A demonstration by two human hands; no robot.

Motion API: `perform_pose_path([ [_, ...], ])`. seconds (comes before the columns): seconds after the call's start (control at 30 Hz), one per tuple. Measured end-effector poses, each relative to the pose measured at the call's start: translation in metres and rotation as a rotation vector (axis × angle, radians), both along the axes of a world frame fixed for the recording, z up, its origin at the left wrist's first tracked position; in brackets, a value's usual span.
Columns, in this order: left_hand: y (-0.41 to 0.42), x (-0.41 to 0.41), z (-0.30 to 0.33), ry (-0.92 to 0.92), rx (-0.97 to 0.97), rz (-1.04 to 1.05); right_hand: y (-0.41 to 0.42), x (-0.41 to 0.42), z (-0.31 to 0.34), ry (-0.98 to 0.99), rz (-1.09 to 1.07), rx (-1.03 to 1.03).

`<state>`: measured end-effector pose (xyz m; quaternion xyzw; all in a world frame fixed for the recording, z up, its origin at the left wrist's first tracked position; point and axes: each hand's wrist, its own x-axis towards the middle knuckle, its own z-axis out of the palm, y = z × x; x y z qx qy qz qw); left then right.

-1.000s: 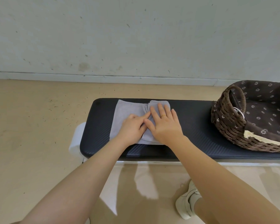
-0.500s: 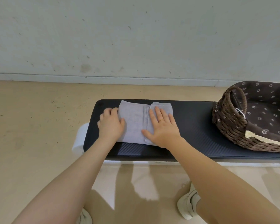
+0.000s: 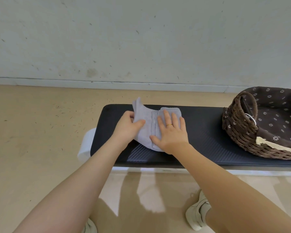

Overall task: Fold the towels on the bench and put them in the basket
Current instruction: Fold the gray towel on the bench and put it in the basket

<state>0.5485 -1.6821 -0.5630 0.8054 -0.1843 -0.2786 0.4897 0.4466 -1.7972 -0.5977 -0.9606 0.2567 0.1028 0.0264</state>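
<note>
A small grey towel [image 3: 149, 125] lies on the left part of the black padded bench [image 3: 202, 140]. My left hand [image 3: 128, 127] grips the towel's left side and holds it lifted off the pad, one corner sticking up. My right hand [image 3: 170, 132], with a gold ring, presses flat on the towel's folded right part, fingers spread. A brown wicker basket [image 3: 240, 130] with a dark flowered lining stands at the right end of the bench, an arm's reach from my right hand.
The bench stands on a beige floor [image 3: 40, 132] close to a pale wall [image 3: 141, 39]. A white frame part [image 3: 86, 145] juts out at the bench's left end. My two light shoes [image 3: 197, 214] are below the near edge.
My left hand slid from the middle to the towel's left edge, gripped it and raised it off the bench. My right hand has stayed pressed on the folded right part.
</note>
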Motion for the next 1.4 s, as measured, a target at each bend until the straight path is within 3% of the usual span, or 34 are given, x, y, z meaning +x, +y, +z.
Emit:
perform_pose_path([
  [0.13, -0.020, -0.020, 0.011, -0.215, 0.034, -0.186, 0.000, -0.001, 0.005, -0.083, 0.003, -0.004],
  [0.2, -0.031, -0.030, 0.012, -0.251, 0.055, -0.256, -0.008, 0.000, 0.008, -0.138, -0.021, 0.147],
  [0.27, -0.040, -0.039, 0.010, -0.261, 0.050, -0.290, -0.019, -0.002, 0.013, -0.258, -0.116, 0.542],
  [0.37, -0.052, -0.047, 0.004, -0.248, 0.056, -0.309, -0.039, -0.019, 0.019, -0.609, -0.415, 1.330],
  [0.43, -0.057, -0.055, -0.001, -0.268, 0.098, -0.363, -0.050, -0.028, 0.016, -0.791, -0.571, 1.573],
  [0.53, -0.061, -0.067, -0.011, -0.285, 0.131, -0.427, -0.050, -0.028, 0.008, -0.794, -0.634, 1.486],
  [0.67, -0.058, -0.061, -0.009, -0.199, 0.118, -0.436, -0.047, -0.014, 0.008, -0.772, -0.572, 1.076],
  [0.83, -0.043, -0.049, -0.017, -0.539, 0.149, -0.608, -0.048, -0.007, 0.000, -0.639, -0.417, 0.616],
  [1.03, -0.049, -0.034, -0.026, -0.762, 0.452, -0.750, -0.060, -0.006, 0.002, -0.546, -0.472, 0.690],
  [1.2, -0.063, -0.030, -0.021, -0.646, 0.565, -0.760, -0.051, -0.025, 0.018, -0.519, -0.309, 0.544],
  [1.33, -0.072, -0.033, -0.018, -0.626, 0.680, -0.810, -0.043, -0.045, 0.014, -0.327, -0.310, 0.697],
  [1.4, -0.068, -0.032, -0.018, -0.588, 0.638, -0.824, -0.041, -0.050, 0.012, -0.339, -0.343, 0.724],
])
